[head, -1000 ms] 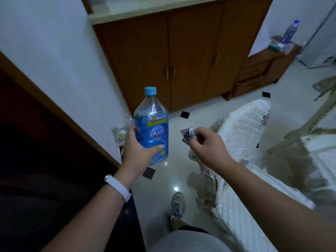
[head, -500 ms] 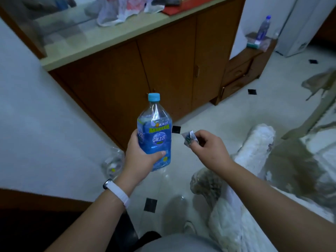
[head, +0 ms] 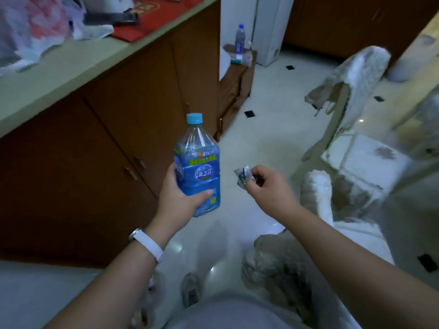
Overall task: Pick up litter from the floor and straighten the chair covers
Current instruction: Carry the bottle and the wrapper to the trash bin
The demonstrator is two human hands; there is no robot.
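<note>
Both hands sit farther apart as the view swings right, revealing a rumpled chair cover (head: 363,72). Left hand (head: 180,198) still wraps the upright blue drink bottle (head: 198,162); right hand (head: 268,186) pinches a small torn wrapper (head: 242,175) between thumb and fingertips, above the tiled floor (head: 268,115).

The bottle (head: 197,167) stands upright in the left hand (head: 180,198), left of the scrap of litter (head: 243,175) pinched in the right hand (head: 268,186), the two apart. A cabinet (head: 118,138) runs along the left, with bags (head: 35,27) lying on its surface (head: 59,74). Beyond it, a second bottle (head: 240,40) stands on a low drawer unit (head: 234,86). Covered chairs (head: 363,74) stand on the floor (head: 261,115) at right.
</note>
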